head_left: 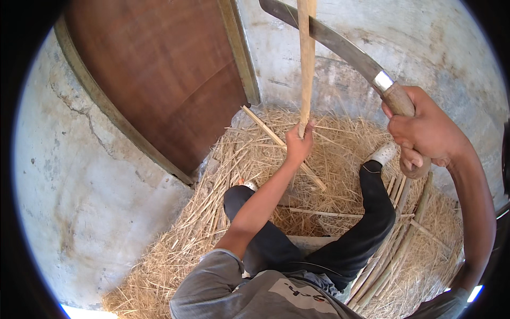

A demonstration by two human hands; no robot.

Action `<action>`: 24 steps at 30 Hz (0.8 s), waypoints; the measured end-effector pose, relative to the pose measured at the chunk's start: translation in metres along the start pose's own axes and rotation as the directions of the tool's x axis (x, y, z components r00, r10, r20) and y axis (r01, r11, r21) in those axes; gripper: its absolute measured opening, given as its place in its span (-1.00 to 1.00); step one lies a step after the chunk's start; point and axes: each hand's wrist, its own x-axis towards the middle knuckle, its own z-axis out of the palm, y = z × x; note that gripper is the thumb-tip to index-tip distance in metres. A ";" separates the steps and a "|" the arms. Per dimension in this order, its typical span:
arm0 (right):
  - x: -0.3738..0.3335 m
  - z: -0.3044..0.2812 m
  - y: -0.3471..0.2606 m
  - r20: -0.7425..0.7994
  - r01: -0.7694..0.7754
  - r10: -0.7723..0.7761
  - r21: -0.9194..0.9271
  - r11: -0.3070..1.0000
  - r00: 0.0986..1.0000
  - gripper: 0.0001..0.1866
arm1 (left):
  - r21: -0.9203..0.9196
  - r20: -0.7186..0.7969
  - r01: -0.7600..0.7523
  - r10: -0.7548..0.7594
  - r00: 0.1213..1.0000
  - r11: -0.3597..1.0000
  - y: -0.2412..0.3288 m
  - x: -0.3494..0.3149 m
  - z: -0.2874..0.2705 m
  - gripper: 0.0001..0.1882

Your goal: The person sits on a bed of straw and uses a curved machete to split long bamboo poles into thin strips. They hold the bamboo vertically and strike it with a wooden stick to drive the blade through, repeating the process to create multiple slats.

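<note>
Ahead of the left hand (297,150), clamped on its end, a long, pale, bamboo-like strip (306,80) stretches away — crossed by the curved, wooden-handled steel knife (348,49) the right hand (425,127) grips.

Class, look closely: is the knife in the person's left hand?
No, the right hand grips the knife by its handle, while the left hand holds a pale strip.

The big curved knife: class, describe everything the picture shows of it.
The long, curved, grey metal knife has a broad blade, a shiny silver collar and a brown, wooden-looking handle. The person's right hand grips the handle. The blade slants up and leftward to the picture's top edge, in front of the pale, stained wall. It crosses a long, pale-tan strip, which hides part of it; whether it cuts in is unclear.
</note>
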 end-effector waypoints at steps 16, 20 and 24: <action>-0.043 0.031 0.038 -0.087 -0.041 0.053 0.141 0.989 0.995 -0.80 | 0.141 0.216 0.071 -0.101 0.971 0.987 0.022 -0.037 -0.019 -0.49; -0.032 0.066 0.039 -0.138 0.216 -0.185 0.255 0.943 0.973 -0.67 | 0.216 -0.067 -0.276 0.296 0.953 0.937 0.056 -0.064 -0.045 -0.06; -0.005 0.097 0.024 -0.176 0.294 -0.236 0.519 0.802 0.956 -0.58 | -0.194 0.071 -0.289 0.307 0.949 0.937 0.189 -0.094 -0.053 0.01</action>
